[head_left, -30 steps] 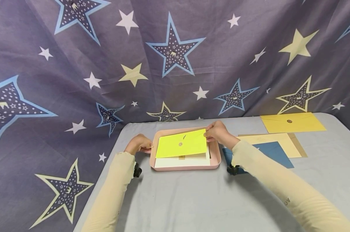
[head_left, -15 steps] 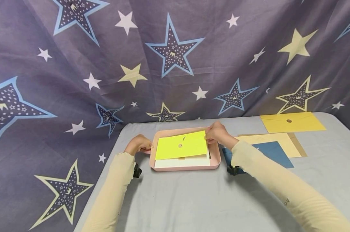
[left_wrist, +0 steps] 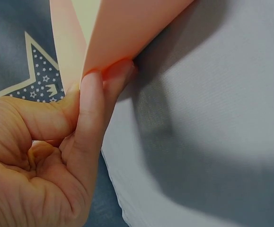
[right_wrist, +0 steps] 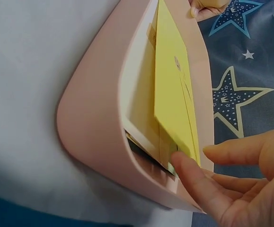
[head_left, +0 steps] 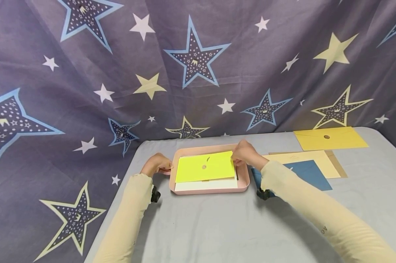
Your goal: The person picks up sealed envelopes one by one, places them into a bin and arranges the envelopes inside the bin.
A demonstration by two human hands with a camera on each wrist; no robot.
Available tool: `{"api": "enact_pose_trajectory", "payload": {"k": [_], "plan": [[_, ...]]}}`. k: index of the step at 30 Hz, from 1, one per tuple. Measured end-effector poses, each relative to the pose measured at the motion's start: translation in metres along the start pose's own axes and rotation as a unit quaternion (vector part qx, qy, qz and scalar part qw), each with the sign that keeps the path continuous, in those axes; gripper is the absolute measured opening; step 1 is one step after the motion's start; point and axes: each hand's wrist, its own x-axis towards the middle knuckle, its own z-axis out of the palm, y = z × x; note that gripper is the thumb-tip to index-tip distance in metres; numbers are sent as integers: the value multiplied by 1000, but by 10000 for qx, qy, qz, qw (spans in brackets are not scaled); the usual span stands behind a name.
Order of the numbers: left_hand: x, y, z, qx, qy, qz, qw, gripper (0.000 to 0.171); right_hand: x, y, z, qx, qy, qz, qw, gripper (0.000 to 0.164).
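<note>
A bright yellow envelope [head_left: 204, 166] with a round seal lies slightly askew over a white envelope [head_left: 206, 184] in the pink tray [head_left: 211, 191]. My left hand [head_left: 157, 163] pinches the tray's left wall; in the left wrist view, thumb and fingers [left_wrist: 92, 94] meet on the rim. At the yellow envelope's right edge is my right hand [head_left: 246, 153]. In the right wrist view, thumb and forefinger stand apart, the fingertip [right_wrist: 181, 163] at the envelope's raised corner. Darker edges show beneath the white envelope.
To the right lie a blue envelope [head_left: 311, 174], a cream envelope [head_left: 316, 160] over a brown one [head_left: 337, 166], and a golden yellow envelope [head_left: 330, 138] farther back. A star-patterned curtain [head_left: 198, 102] hangs behind the grey-covered table [head_left: 211, 226].
The yellow envelope has come down lower and flatter into the tray, my right hand dropping slightly with it. My left hand stays on the tray's left wall.
</note>
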Motion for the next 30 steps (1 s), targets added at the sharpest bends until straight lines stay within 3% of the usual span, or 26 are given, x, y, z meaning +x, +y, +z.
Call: {"api": "enact_pose_trajectory", "payload": {"k": [9,18,25,30], "plan": [[0,-1,0,25,4,13,10000,4,-1,1,1,-139,-48,107,9998,23],[-1,-1,0,-49,5,61,10000,5,-6,-2,0,-144,-96,138,9998,17],[-3,3,0,131,9,-137,9998,12,-8,-3,-2,-163,-92,190,9996,16],[-1,2,0,137,69,-109,9998,11,-9,-4,-7,-17,-174,105,9998,15]]}}
